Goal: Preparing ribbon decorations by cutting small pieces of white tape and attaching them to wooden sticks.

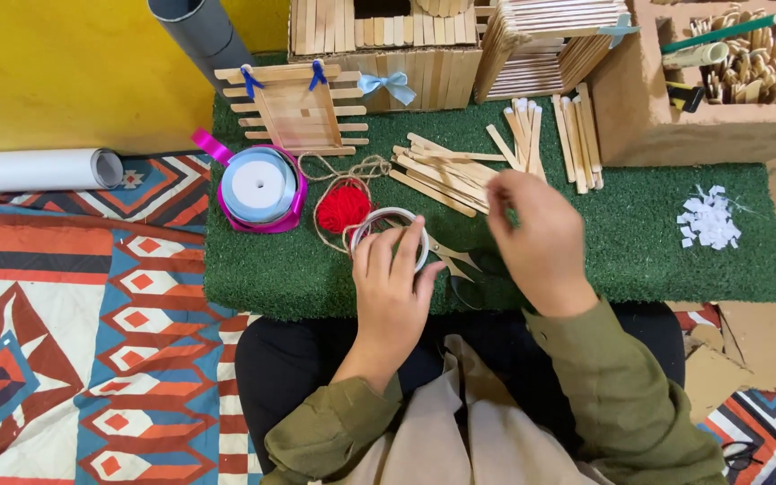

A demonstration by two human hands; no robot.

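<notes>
Left hand (392,287) sits nearest, fingers (386,250) curled around a clear tape roll (390,235) lying on the green turf mat (298,260). At three o'clock of it, the right hand (536,238) hovers above scissors (460,260), fingertips pressed together as if pinching something too small to make out. At eleven o'clock of the roll: red yarn ball (344,205), then the ribbon spool (260,187). Farther out at twelve, loose craft sticks (446,175), and beyond them the stick house (388,45).

sleeves: olive green, long, cuffed | legs: black trousers | lap: beige cloth
</notes>
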